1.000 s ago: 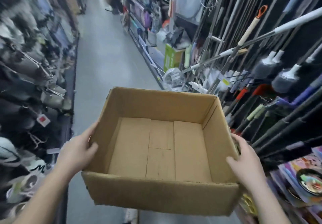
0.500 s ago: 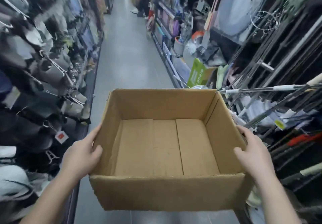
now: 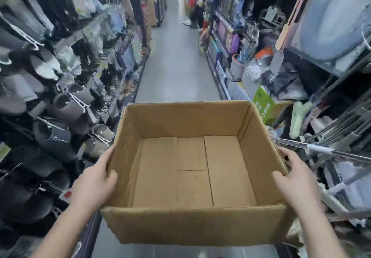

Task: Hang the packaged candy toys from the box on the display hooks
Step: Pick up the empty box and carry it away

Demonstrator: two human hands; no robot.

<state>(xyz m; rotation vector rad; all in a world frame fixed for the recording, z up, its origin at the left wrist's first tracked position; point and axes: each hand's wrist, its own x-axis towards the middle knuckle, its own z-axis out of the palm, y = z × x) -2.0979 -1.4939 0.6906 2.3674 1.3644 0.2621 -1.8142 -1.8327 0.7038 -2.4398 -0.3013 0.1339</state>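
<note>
Candy toys were nowhere to be seen: the cardboard box you carried showed only its bare bottom flaps. On your far left, slippers hung on white hooks along the aisle rack, close beside your elbow. Your left hand clasped the box's left wall, thumb hooked over the rim and fingers spread on the outside. The box sat level at waist height, its open top facing you, with the grey aisle floor running ahead beyond its far wall. Your right hand gripped the right wall the same way, thumb inside the rim. Just past that hand a metal pole jutted out from the right-hand shelving, near the box's corner.

Judging by the empty box, hanging looked finished or a refill was due. To carry it well, you would have kept both thumbs over the rims, the box level and centred in the aisle, and steered its right corner clear of that pole and the hanging stock.
</note>
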